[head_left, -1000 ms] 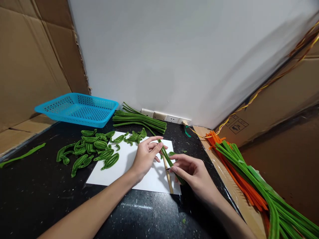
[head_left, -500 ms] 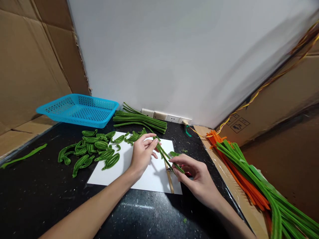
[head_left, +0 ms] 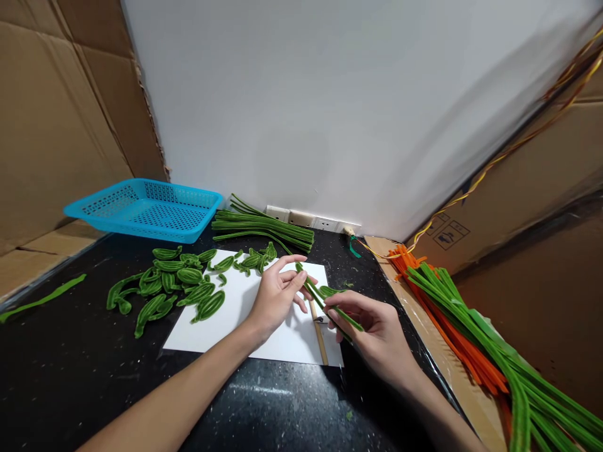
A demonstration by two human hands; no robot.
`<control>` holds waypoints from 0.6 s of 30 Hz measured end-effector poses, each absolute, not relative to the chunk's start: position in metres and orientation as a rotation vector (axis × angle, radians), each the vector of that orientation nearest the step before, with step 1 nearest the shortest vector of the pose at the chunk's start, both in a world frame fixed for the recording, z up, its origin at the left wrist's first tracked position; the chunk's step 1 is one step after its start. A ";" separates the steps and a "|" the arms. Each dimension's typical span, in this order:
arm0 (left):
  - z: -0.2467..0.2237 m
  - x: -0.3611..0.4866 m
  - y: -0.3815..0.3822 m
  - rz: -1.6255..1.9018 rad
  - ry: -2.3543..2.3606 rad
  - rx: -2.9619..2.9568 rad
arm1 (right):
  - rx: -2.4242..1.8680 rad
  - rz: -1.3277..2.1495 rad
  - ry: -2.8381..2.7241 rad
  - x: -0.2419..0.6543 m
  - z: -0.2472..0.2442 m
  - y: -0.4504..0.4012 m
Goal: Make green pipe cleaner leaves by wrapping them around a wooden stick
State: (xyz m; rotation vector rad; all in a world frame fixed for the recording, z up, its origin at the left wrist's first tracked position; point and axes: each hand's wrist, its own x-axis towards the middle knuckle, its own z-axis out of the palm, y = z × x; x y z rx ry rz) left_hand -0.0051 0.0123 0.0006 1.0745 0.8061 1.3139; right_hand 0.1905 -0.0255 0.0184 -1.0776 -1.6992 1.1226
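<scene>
Stem is seemingly being shaped; left hand is pinching its far end, right hand gripping nearer; next move is probably needing steady holds.

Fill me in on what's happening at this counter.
A person holds fuzzy green strands over a sheet of white paper; the left hand pinches their upper end, the right hand grips lower down. A thin wooden stick lies on the paper below. Leaf-shaped green pieces lie to the left, some on the paper, with a blue basket behind them.
</scene>
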 end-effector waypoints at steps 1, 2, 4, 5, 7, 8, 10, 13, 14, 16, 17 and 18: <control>0.000 -0.005 0.012 1.312 0.801 1.067 | -1.081 1.142 -1.682 0.190 0.018 -0.026; 0.000 -0.005 0.012 1.309 0.798 1.058 | -1.085 1.157 -1.668 0.190 0.018 -0.026; 0.001 -0.006 0.012 1.299 0.793 1.041 | -1.093 1.169 -1.659 0.190 0.017 -0.026; 0.001 -0.006 0.012 1.294 0.792 1.033 | -1.097 1.167 -1.664 0.191 0.017 -0.026; 0.003 -0.006 0.011 1.286 0.793 1.014 | -1.098 1.149 -1.684 0.192 0.017 -0.027; 0.004 -0.006 0.011 1.280 0.792 1.001 | -1.097 1.136 -1.698 0.192 0.017 -0.027; 0.006 -0.006 0.009 1.262 0.782 0.961 | -1.090 1.112 -1.725 0.193 0.017 -0.027; 0.009 -0.005 0.006 1.218 0.750 0.900 | -1.087 1.089 -1.748 0.193 0.019 -0.028; 0.010 -0.005 0.006 1.204 0.739 0.888 | -1.087 1.082 -1.749 0.194 0.019 -0.028; 0.008 -0.004 0.006 1.178 0.723 0.886 | -1.077 1.073 -1.744 0.194 0.020 -0.028; 0.007 -0.003 0.006 1.168 0.718 0.890 | -1.067 1.070 -1.738 0.193 0.019 -0.028; 0.006 -0.003 0.007 1.160 0.712 0.897 | -1.055 1.061 -1.732 0.193 0.019 -0.028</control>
